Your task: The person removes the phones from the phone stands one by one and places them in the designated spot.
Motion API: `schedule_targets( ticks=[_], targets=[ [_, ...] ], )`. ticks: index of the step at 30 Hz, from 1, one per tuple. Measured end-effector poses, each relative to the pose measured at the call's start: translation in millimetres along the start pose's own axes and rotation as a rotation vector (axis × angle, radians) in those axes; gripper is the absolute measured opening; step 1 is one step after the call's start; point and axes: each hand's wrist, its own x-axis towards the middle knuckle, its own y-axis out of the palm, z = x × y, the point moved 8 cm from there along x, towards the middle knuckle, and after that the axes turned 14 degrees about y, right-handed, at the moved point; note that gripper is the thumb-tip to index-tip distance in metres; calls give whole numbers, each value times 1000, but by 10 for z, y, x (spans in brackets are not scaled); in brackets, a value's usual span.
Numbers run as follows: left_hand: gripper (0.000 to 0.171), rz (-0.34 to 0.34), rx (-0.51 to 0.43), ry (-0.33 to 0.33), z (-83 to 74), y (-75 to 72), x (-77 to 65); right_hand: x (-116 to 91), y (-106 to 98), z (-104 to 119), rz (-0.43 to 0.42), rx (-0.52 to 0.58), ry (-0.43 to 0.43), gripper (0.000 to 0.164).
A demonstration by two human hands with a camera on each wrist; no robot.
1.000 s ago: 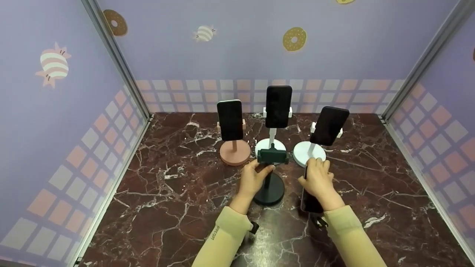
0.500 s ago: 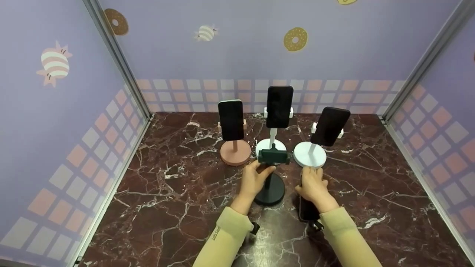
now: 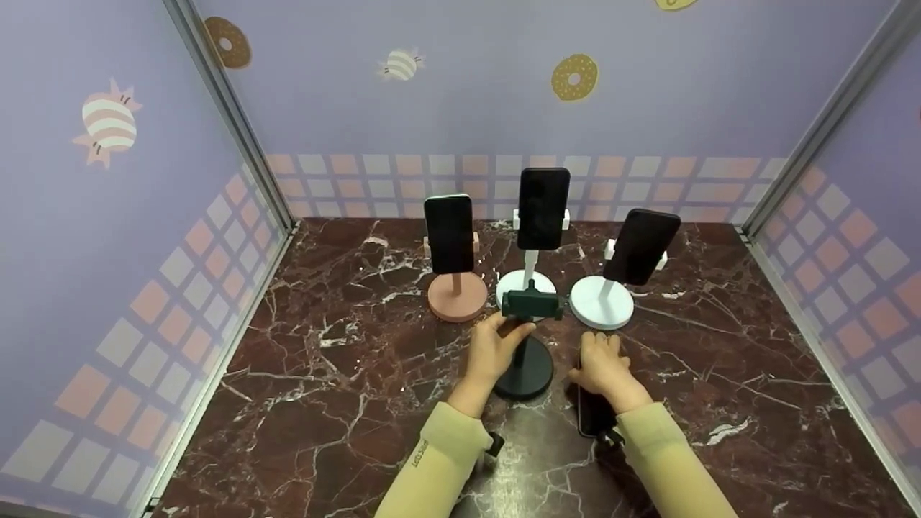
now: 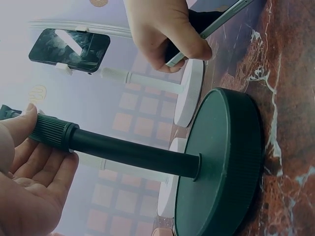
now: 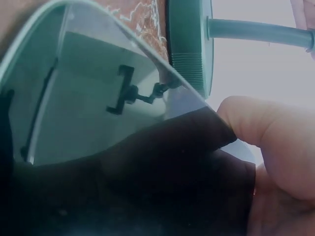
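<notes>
A dark green phone stand [image 3: 531, 374] with a round base stands on the table in front of me. My left hand [image 3: 491, 352] grips its ribbed collar [image 4: 51, 132] just below the clamp [image 3: 532, 303], which holds no phone. To the right of the stand, my right hand [image 3: 603, 365] grips a smartphone [image 3: 593, 416] by its far end. In the right wrist view the phone's glossy screen [image 5: 103, 98] faces the camera and mirrors a clamp shape. The left wrist view shows the phone's thin light edge [image 4: 224, 20], tilted above the table. Some right-hand fingers are hidden.
Behind stand a pink stand [image 3: 457, 298] and two white stands, one in the middle [image 3: 509, 284] and one at right [image 3: 603, 306], each bearing a dark phone. Patterned panels [image 3: 460, 108] wall in the marble-look table [image 3: 345, 403] at the back and sides.
My right hand has drawn the phone back toward me and slightly left, away from the right white stand's base. My left hand keeps its grip on the green stand, nearly still.
</notes>
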Motion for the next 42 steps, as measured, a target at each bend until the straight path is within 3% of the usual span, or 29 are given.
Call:
schedule_targets(
  ticks=[10,19,26,34,42],
  targets=[
    [21,-19,44,5,-13,-4,-8,54,121,-48,77,-17,30,57],
    [16,-47,55,57,-42,-26,3,71,192,-83,95,-28,34,58],
    [15,-50,43,15,-52,-99,-6,81,200,-98,90,-23,6,56],
    [16,-77,-22,-14,-79,-336,7,84,199,-151,108,-13,2,55],
    [20,-110,31,-49,-106,-734,-26,68,210,-171,100,9,-17,54]
  ],
)
